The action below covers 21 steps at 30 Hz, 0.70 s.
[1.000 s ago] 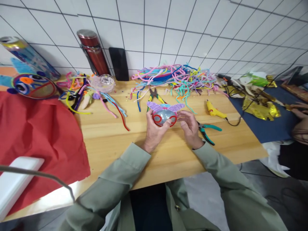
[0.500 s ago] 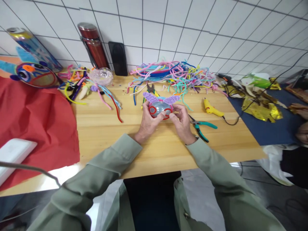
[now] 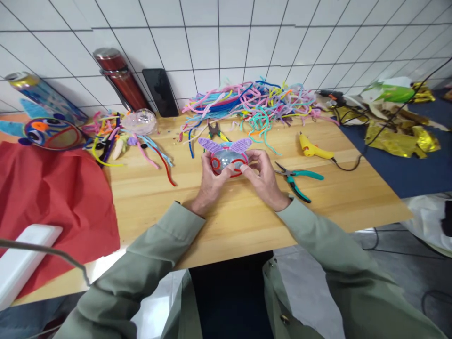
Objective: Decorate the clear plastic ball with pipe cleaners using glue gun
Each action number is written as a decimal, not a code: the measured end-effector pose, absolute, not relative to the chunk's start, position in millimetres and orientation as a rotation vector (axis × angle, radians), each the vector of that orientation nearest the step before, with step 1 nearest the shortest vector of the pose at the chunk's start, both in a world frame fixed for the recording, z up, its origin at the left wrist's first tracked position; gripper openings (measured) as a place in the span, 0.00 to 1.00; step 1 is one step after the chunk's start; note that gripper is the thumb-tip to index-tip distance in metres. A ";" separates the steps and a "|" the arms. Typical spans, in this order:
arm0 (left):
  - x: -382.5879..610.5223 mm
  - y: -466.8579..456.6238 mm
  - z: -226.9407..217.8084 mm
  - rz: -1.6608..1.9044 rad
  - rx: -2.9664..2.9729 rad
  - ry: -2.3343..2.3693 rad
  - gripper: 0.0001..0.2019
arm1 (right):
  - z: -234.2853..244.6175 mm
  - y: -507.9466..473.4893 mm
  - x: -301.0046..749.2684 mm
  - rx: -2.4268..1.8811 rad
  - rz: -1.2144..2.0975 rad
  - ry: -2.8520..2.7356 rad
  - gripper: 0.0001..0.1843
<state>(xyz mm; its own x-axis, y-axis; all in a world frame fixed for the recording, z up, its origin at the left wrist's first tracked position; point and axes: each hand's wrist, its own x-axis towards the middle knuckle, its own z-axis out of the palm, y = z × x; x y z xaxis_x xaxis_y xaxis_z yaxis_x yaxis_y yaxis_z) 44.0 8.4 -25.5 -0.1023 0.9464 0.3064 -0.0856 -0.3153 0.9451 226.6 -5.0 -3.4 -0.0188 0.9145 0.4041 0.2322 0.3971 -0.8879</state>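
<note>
Between my hands, above the wooden table, is a clear rounded plastic ornament with a pink-red rim. Two purple ear shapes of pipe cleaner stick up from its top, and red pipe-cleaner loops lie on its front. My left hand grips the left side, its thumb on the front near the middle. My right hand closes on the right side, with its thumb at the right red loop. The fingertips behind the ornament are hidden.
Teal-handled pliers lie right of my right hand, with a yellow glue gun beyond. Behind the ornament are cutters and a pipe-cleaner heap. A red thermos, a phone and red cloth are at left.
My right thumb has shifted left along the ornament's front to the right red loop. Both hands still hold the ornament. The camera view has turned slightly.
</note>
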 end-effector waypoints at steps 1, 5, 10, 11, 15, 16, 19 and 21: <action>44.0 7.3 -24.3 1.539 1.321 1.028 0.42 | -1.8 -5.0 227.3 -1.069 0.763 -1.520 0.24; 44.0 2.1 -21.0 1.484 1.331 1.023 0.43 | 1.6 -4.0 228.0 -1.086 0.787 -1.456 0.27; 44.0 -1.9 -18.9 1.442 1.369 0.998 0.46 | -0.9 -0.3 225.9 -1.096 0.811 -1.385 0.29; 43.9 -1.8 -18.6 1.438 1.367 0.989 0.46 | -1.3 0.2 225.7 -1.101 0.804 -1.388 0.28; 43.7 -0.8 -18.6 1.431 1.382 0.974 0.45 | -1.9 0.8 225.9 -1.125 0.805 -1.397 0.28; 43.9 -0.8 -18.9 1.434 1.392 0.977 0.45 | -2.1 0.8 226.1 -1.130 0.811 -1.398 0.28; 45.1 -1.0 -20.8 1.440 1.411 0.986 0.44 | -3.6 1.7 226.7 -1.154 0.831 -1.395 0.31; 45.7 0.1 -22.6 1.438 1.400 0.996 0.45 | -4.5 2.9 227.4 -1.169 0.850 -1.383 0.33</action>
<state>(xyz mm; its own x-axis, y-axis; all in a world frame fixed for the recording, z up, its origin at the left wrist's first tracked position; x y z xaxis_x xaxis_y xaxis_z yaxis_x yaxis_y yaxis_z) 45.7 0.1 -22.6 0.0117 0.9534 0.3016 -0.0529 -0.3006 0.9523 227.4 2.9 -4.5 0.0670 0.9586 0.2768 0.1863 0.2606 -0.9473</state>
